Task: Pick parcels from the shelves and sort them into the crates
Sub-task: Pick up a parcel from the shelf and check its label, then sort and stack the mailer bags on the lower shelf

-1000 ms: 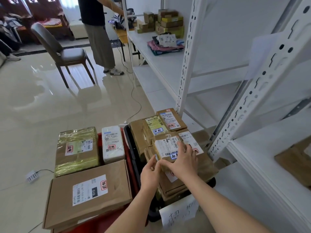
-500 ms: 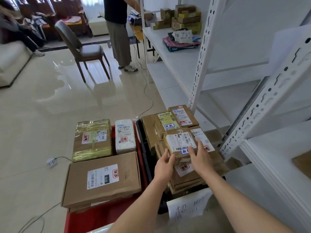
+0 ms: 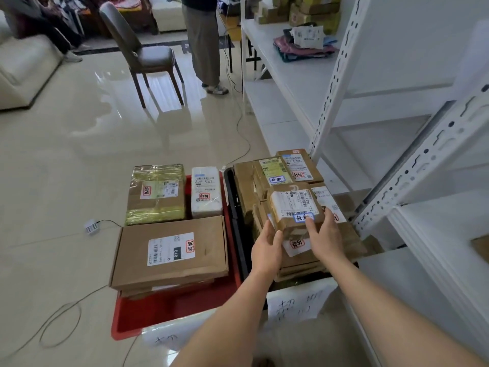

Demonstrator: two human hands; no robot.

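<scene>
A small brown parcel (image 3: 292, 206) with a white label and a blue sticker sits on top of the stacked cardboard parcels in the black crate (image 3: 235, 221). My left hand (image 3: 267, 250) grips its near left corner and my right hand (image 3: 324, 237) grips its near right edge, fingers curled over the top. To the left, the red crate (image 3: 169, 311) holds a large flat box (image 3: 170, 251), a gold-taped box (image 3: 156, 194) and a white padded parcel (image 3: 206, 192).
White metal shelving (image 3: 333, 83) runs along the right, with more parcels (image 3: 304, 14) and folded cloth on a far shelf. A chair (image 3: 143, 54) and a standing person (image 3: 203, 41) are beyond the crates. Cables trail over the glossy floor.
Both hands stay on the small parcel atop the black crate's stack; my right hand has slid from its top to its near right edge. The view has shifted.
</scene>
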